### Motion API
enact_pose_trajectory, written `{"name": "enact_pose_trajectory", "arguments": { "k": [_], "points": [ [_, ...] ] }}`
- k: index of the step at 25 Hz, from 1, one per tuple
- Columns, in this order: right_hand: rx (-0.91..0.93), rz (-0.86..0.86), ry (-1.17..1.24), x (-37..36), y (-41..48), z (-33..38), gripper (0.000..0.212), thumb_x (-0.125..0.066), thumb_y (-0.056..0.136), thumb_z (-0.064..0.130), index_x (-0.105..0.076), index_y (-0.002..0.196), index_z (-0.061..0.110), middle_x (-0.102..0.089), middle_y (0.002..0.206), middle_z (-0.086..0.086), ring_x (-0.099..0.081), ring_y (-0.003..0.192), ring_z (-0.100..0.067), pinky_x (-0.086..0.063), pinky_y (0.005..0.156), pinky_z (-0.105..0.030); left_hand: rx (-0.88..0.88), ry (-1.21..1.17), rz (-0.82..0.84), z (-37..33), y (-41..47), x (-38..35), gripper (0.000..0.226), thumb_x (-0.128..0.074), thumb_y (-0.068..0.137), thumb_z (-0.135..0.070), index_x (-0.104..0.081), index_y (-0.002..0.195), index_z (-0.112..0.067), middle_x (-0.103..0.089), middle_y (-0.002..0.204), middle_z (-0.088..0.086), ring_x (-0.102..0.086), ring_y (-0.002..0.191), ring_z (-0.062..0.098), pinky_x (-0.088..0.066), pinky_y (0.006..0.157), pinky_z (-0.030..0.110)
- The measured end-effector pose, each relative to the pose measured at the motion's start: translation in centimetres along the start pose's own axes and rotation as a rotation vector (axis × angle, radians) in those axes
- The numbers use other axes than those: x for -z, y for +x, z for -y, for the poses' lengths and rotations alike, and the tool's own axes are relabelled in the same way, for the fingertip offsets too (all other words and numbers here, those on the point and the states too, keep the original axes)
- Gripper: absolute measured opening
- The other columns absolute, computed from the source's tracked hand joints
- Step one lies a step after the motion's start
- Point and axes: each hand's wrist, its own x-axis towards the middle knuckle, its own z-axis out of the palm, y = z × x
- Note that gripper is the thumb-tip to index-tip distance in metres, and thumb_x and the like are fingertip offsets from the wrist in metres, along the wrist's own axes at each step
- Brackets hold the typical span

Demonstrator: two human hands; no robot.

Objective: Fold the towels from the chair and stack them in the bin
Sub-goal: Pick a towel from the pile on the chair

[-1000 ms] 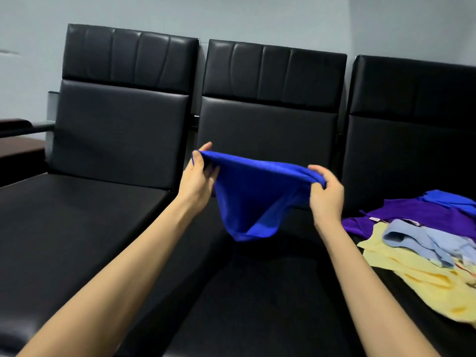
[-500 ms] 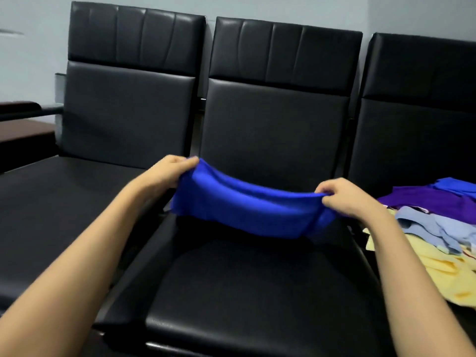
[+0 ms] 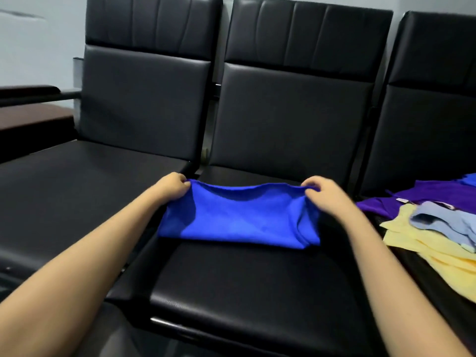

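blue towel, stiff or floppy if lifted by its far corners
Probably floppy: the blue towel dips along its far edge between the left hand and right hand pinching it. Likely light: thin cloth, held by fingertips. Its creased right end suggests softness.

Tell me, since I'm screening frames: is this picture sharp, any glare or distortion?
Head view: the blue towel, the left hand and the right hand are fairly sharp, the forearms near the bottom edge smeared; head view: soft light leaves a pale sheen on the middle chair's backrest, no harsh glare; head view: the wide lens makes the right chair lean.
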Motion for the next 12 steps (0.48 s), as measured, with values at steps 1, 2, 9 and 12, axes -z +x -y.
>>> {"name": "enact_pose_trajectory", "arguments": {
  "k": [1,2,9,12],
  "points": [
    [-0.021,0.033,0.029,-1.8,-0.1,-0.5,0.032,-0.053,0.090,0.005,-0.059,0.121,0.005,-0.060,0.124,-0.014,-0.055,0.110,-0.021,-0.040,0.091,-0.026,-0.021,0.116,-0.099,0.3,0.3,-1.1,0.032,-0.048,0.095,-0.027,-0.054,0.119,-0.007,-0.058,0.122,0.017,-0.056,0.110,0.033,-0.044,0.081,0.034],
    [-0.073,0.139,0.023,-3.8,-0.5,-0.9,0.042,-0.055,0.091,0.014,-0.050,0.133,0.007,-0.053,0.135,-0.013,-0.050,0.121,-0.023,-0.036,0.100,-0.027,-0.081,0.190,-0.158,0.2,0.2,-2.4,0.042,-0.049,0.093,-0.031,-0.047,0.129,-0.009,-0.051,0.133,0.016,-0.049,0.121,0.033,-0.041,0.091,0.036],
    [-0.156,0.444,-0.046,-5.8,-1.6,-1.1,0.061,-0.061,0.089,0.034,-0.037,0.142,0.016,-0.042,0.145,-0.005,-0.040,0.131,-0.021,-0.030,0.110,-0.035,-0.382,0.292,0.290,-2.5,-0.9,-7.3,0.050,-0.030,0.099,-0.045,-0.021,0.147,-0.039,-0.013,0.159,-0.006,-0.007,0.147,0.018,-0.004,0.118,0.043],
    [-0.300,0.756,0.400,-3.4,-2.0,-1.3,0.041,-0.050,0.091,0.047,-0.062,0.112,0.014,-0.066,0.108,-0.010,-0.059,0.094,-0.020,-0.046,0.089,-0.036,-0.391,0.316,0.330,-3.4,-1.0,-5.3,0.039,-0.050,0.089,-0.040,-0.045,0.127,-0.036,-0.040,0.141,-0.004,-0.035,0.133,0.022,-0.021,0.111,0.047]
  ]
}}
